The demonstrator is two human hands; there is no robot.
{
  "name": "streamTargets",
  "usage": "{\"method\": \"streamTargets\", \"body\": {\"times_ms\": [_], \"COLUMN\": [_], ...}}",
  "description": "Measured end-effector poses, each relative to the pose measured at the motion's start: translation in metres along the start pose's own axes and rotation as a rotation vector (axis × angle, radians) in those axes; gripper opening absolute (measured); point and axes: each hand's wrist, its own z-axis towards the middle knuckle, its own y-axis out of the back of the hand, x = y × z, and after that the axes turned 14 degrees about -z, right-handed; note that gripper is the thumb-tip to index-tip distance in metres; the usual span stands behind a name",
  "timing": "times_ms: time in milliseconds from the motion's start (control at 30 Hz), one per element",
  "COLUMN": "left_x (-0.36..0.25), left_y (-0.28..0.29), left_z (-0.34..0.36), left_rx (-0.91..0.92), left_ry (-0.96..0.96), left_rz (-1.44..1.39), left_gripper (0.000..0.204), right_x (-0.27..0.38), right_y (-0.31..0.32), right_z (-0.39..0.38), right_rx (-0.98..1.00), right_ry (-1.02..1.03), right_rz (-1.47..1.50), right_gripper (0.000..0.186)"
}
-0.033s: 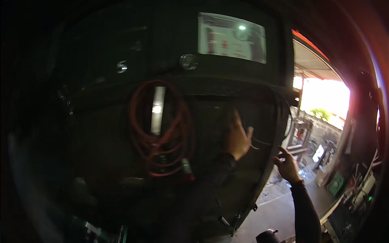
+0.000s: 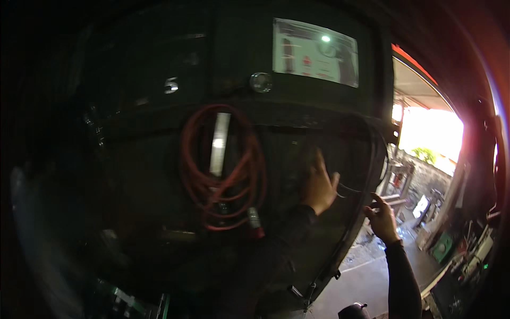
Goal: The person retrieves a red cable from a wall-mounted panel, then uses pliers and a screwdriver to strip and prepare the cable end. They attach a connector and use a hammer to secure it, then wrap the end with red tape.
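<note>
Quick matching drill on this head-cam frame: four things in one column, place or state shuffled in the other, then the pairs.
Things:
1. coiled orange hose
2. left hand
3. right hand
4. pale rectangular placard

Places or states:
A. at the panel's right edge, by a thin dark cable
B. high on the dark panel, upper right
C. hangs in loops at the panel's middle
D. open, fingers up, flat against the panel

Pairs: 1-C, 2-D, 3-A, 4-B

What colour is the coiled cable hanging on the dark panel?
Orange-red; the coiled cable shows best in the head view.
</note>
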Motion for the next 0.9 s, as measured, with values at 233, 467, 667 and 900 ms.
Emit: {"method": "streamTargets", "body": {"times_ms": [233,467,667,900], "left_x": [-0.064,-0.088,-0.038,-0.044], "left_y": [0.108,0.312,0.353,0.363], "left_z": [-0.101,-0.032,0.040,0.067], "left_rx": [0.188,-0.461,-0.452,-0.420], "left_ry": [-0.404,-0.321,-0.273,-0.089], "left_rz": [-0.129,-0.029,0.515,0.607], "left_gripper": [0.077,0.025,0.068,0.077], "right_x": [0.135,0.255,0.300,0.328], "right_y": [0.007,-0.017,-0.058,-0.046], "right_z": [0.018,0.033,0.083,0.123], "right_rx": [-0.028,0.102,-0.146,0.062], "right_ry": [-0.057,0.116,0.156,0.174], "right_rz": [0.634,0.683,0.540,0.686], "right_gripper": [0.042,0.046,0.078,0.097]}}
